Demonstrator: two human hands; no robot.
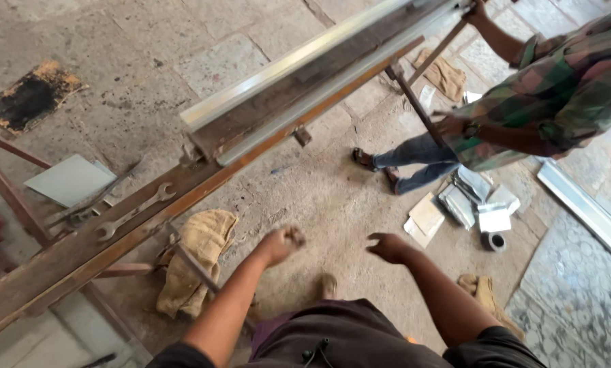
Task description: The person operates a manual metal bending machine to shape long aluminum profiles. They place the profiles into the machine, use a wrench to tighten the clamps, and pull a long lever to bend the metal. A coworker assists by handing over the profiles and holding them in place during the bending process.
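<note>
Two bare hands in mid-air over concrete floor [332,197], neither holding anything. Left hand [283,243] curled into loose fist, blurred; right hand [389,247] half-open, fingers bent downward, palm toward floor. Both hang just off the near edge of a long rusty steel bench [80,255] running diag. from lower left to upper right. Nearest thing to left hand: tan cloth rag [200,262] draped by the bench frame, close but not touching.

On bench top: open-end spanner [131,212] lying flat, w/ a thin dark bar beside it. Further up, a bright folded sheet-metal strip [298,68] sits along the bench, silvery, edges up.

Far end: co-worker in green/red checked shirt [557,88], jeans, sandals. One hand [476,10] on the far end of the strip/bench, other hand [450,126] gripping a slanted rusty handle bar [414,102].

Floor by co-worker: stack of small shiny metal pieces [476,201], pale card [426,217], small dark ring-shaped roll [494,241], another rag [445,75]. Second long silver strip [585,211] lies at right. Grey flat sheet [70,179] on floor at left behind bench; charred board [29,95] upper left. Another tan cloth [482,293] beside wearer's right arm.
</note>
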